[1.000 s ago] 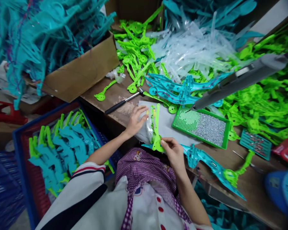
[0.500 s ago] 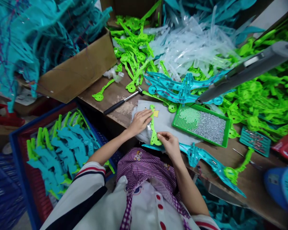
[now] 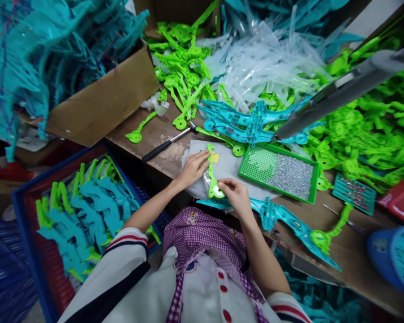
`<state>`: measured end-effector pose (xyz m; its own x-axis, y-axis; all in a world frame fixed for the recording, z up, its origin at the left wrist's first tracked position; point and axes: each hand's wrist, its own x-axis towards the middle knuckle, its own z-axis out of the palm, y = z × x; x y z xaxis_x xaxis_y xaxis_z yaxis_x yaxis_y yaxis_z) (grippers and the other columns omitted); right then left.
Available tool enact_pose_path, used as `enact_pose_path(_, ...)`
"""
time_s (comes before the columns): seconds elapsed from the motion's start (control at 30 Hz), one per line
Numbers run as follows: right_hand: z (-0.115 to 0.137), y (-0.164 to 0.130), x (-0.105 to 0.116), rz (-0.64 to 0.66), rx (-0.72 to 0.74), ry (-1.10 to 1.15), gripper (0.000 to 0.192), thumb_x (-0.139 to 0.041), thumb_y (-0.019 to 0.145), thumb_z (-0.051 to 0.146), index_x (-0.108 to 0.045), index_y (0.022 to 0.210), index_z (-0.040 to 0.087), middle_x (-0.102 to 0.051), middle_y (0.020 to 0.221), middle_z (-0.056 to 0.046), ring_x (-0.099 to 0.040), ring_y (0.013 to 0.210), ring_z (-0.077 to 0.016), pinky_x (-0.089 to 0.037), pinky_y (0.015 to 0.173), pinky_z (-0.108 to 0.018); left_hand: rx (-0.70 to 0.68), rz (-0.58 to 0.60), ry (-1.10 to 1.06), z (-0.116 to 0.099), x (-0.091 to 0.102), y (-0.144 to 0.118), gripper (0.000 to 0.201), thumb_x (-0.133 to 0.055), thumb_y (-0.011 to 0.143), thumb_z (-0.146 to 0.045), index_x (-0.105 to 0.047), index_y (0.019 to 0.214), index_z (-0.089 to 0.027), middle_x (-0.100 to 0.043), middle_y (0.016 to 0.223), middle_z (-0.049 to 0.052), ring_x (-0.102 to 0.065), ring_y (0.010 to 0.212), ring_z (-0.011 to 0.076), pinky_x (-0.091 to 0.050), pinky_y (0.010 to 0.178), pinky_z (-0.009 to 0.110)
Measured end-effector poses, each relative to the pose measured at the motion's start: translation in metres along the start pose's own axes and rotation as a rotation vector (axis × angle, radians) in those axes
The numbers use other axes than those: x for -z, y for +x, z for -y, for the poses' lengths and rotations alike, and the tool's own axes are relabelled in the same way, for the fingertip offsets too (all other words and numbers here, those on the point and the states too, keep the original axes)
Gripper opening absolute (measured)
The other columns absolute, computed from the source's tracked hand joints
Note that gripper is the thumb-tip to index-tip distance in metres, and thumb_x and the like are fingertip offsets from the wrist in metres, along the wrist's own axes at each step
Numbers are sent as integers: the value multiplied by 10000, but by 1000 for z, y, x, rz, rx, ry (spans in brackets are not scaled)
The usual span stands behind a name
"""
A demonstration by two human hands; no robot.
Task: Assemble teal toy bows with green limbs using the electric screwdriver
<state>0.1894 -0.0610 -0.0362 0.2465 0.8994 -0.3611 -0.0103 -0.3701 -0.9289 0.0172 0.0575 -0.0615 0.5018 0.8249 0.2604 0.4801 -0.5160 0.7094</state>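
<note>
A bright green plastic part (image 3: 211, 171), long with a round end, lies over a grey cloth in front of me, with a clear plastic piece along its left side. My left hand (image 3: 192, 170) has its fingers at the narrow far end of the part, lightly gripping it. At the near end, my right hand (image 3: 234, 193) pinches the rim of the round end, which shows a whitish shine. A blue plastic frame (image 3: 269, 213) lies along the table edge, partly behind my right hand.
A green tray (image 3: 314, 184) of small metal pieces stands to the right. A hammer (image 3: 168, 142) lies to the left. Above the tray hangs a grey powered tool (image 3: 336, 96). Green parts (image 3: 185, 80) and clear pieces (image 3: 259, 63) are heaped behind. A blue crate (image 3: 27, 233) holds assembled parts.
The green part has turned a little on its long axis, and its round end now looks whitish. My left fingers have shifted slightly left on it. The whole view has moved slightly.
</note>
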Motion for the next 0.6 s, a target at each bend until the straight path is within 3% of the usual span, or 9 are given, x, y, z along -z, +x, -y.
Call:
enact_pose_path(0.17,-4,-2,0,35,49,-97,404,-692,753,535,-740,893,159,-745,807,-75,-617,656,-170,-509,626,-298,-33,8,22,-1,0,1,328,-526,984,-326,-656,1267,-222,-627,1404,115,-592,1302,259,-423,1096,453)
enact_pose_path(0.27,-1,-9,2,26,234,-308,338,-606,870,485,-740,922,179,-736,875,-85,-657,771,-200,-531,724,-329,-41,37,75,-4,2,4,282,-527,972,-293,-673,1201,-217,-619,1414,114,-583,1310,265,-387,1112,455)
enact_pose_path(0.43,-7,-27,7,19,629,-658,286,-543,983,362,-719,1156,219,-699,1238,-128,-638,1183,-263,-501,992,-446,-41,97,174,-8,3,8,252,-526,952,-262,-675,1150,-216,-609,1430,101,-565,1321,250,-346,1145,452)
enact_pose_path(0.6,-23,-31,11,148,774,-858,287,-497,1016,275,-709,1204,233,-697,1312,-104,-615,1283,-261,-488,1032,-483,-41,60,184,-6,-3,7,253,-519,952,-242,-663,1155,-193,-597,1440,115,-565,1321,262,-344,1146,471)
